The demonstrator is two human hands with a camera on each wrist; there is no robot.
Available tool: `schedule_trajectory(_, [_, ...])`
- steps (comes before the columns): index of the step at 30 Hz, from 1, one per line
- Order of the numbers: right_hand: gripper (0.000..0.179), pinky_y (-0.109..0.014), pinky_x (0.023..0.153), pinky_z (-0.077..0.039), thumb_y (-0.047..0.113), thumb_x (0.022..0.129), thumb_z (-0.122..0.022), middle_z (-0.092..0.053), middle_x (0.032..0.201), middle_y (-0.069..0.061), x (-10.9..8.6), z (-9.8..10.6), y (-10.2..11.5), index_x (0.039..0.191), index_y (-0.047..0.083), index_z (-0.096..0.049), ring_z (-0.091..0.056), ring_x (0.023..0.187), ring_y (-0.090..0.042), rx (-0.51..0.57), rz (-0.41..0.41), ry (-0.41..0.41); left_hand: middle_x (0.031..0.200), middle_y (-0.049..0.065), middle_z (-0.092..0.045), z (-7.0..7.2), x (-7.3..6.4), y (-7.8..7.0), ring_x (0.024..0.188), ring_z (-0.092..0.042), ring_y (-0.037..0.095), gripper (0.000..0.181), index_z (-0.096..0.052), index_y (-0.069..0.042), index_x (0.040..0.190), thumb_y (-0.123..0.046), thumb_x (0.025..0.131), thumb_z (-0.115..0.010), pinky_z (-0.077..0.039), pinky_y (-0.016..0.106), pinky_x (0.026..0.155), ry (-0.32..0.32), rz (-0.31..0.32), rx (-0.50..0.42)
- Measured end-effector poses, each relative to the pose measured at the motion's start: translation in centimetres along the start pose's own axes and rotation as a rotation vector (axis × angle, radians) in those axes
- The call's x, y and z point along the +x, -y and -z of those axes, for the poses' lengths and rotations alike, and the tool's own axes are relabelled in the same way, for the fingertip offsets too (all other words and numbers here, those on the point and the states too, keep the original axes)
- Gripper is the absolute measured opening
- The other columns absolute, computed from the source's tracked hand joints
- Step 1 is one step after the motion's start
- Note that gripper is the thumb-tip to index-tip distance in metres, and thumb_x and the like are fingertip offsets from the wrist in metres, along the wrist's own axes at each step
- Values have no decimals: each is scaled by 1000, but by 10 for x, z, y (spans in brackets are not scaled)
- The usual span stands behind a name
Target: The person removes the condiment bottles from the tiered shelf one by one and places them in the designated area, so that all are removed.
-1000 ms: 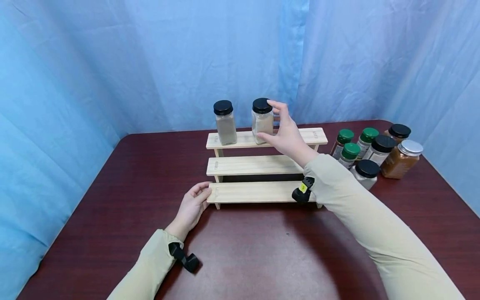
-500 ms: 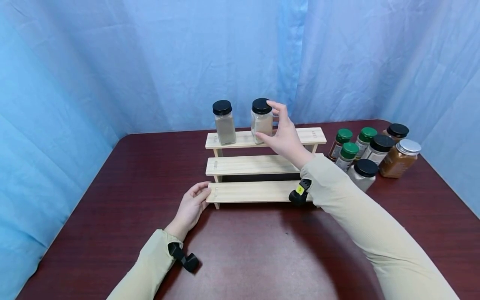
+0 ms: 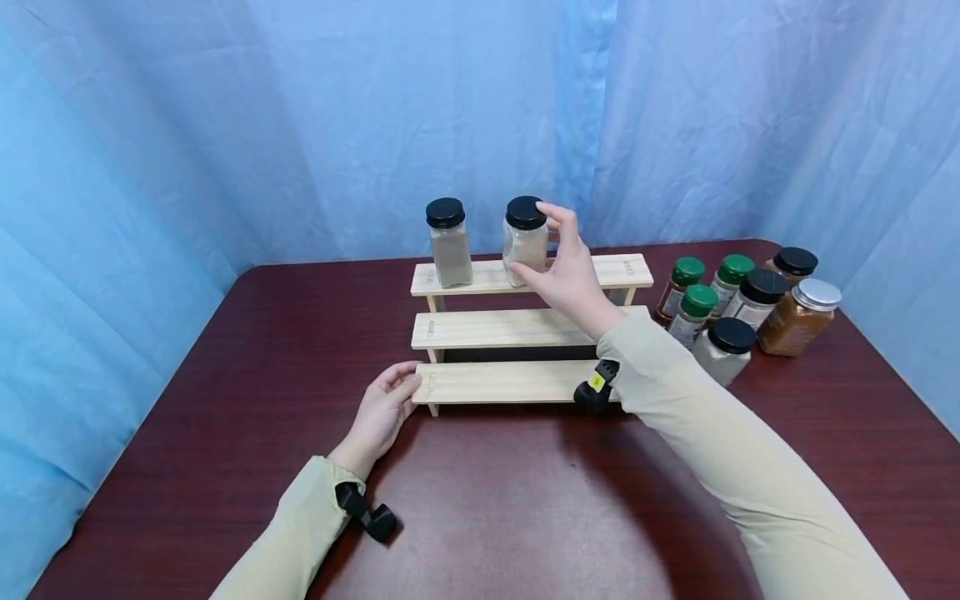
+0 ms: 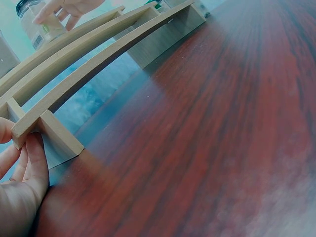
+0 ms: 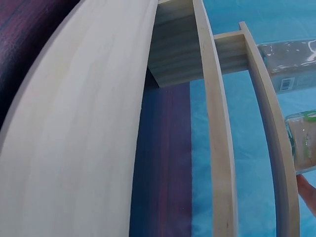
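Observation:
A three-tier wooden spice rack [image 3: 495, 331] stands on the dark red table. My left hand [image 3: 381, 414] pinches the left end of its lowest shelf, thumb on top and fingers beneath, as the left wrist view [image 4: 27, 163] also shows. On the top shelf, my right hand [image 3: 573, 275] holds a square spice jar [image 3: 522, 246] with a black lid, index finger at the lid and thumb low on its side. A second black-lidded spice jar [image 3: 452, 254] stands upright to its left on the same shelf. In the right wrist view only a fingertip shows below the held jar [image 5: 303, 140].
At the table's right stand several more spice jars: green-lidded ones [image 3: 698, 302], black-lidded ones [image 3: 731, 337] and a brown one with a silver lid [image 3: 802, 321]. My right sleeve passes close to them. A blue curtain [image 3: 375, 125] hangs behind the table [image 3: 480, 517].
The view has shifted very slightly. Both hands keep their places, the left on the rack's lowest shelf and the right at the spice jar on top; the right forearm has drifted slightly left.

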State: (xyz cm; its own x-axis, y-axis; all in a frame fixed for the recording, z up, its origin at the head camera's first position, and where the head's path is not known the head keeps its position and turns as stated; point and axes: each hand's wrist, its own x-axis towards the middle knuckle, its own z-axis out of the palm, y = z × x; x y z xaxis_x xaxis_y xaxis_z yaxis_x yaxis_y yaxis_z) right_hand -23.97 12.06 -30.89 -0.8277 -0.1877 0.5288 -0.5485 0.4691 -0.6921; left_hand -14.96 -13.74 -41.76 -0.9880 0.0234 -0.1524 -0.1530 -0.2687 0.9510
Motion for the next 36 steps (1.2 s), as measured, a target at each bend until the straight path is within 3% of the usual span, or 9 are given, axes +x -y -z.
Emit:
schedule_trajectory(18, [78,-50,87,-51,11,80,-76,-47,135,-14,-3,2,-1,141,21,-29,-49,122,-29,49,76,-74,96,-1,-54,-3,3,-6,84,-59,5,34,-39,11,130,3,96,-42,-50,17,74,11,16,-5])
schedule_trajectory(31, [75,-47,78,-55,2,76,-76,-49,132,-16,-31,6,-1,137,14,-33,-52,119,-30,114,120,-129,95,0,-55,-2,0,-5,83,-59,5,33,-39,12,128,3,96,-42,-51,17,74,8,30,9])
schedule_trajectory(36, [79,-23,79,-54,-5,73,-77,-51,129,-18,-44,8,1,135,9,-31,-53,119,-28,165,115,-164,94,-1,-55,0,1,-2,82,-59,5,32,-40,10,127,3,96,-42,-50,17,72,1,31,12])
